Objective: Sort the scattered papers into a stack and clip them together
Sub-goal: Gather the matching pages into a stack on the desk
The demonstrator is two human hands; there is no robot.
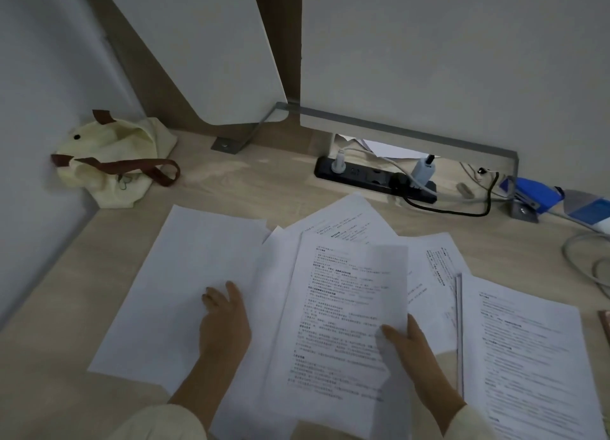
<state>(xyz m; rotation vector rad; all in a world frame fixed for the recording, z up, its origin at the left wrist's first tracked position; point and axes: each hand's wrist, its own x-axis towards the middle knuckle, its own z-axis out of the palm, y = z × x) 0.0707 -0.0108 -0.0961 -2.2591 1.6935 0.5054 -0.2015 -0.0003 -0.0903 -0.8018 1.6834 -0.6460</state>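
Several white sheets lie overlapping across the wooden desk (49, 334). A blank sheet (185, 274) lies at the left, and my left hand (224, 320) rests on its right part with the fingers straight. A printed sheet (343, 307) in the middle sits raised over the others; my right hand (412, 350) holds its right edge, thumb on top. More printed sheets (525, 350) lie at the right, and others (350, 221) fan out behind. No clip is visible among the papers.
A cream cloth bag (115, 162) with brown straps sits in the back left corner. A black power strip (373, 179) with plugs and cables lies at the back. A blue object (534, 195) and a cable loop (587, 261) are at the right edge.
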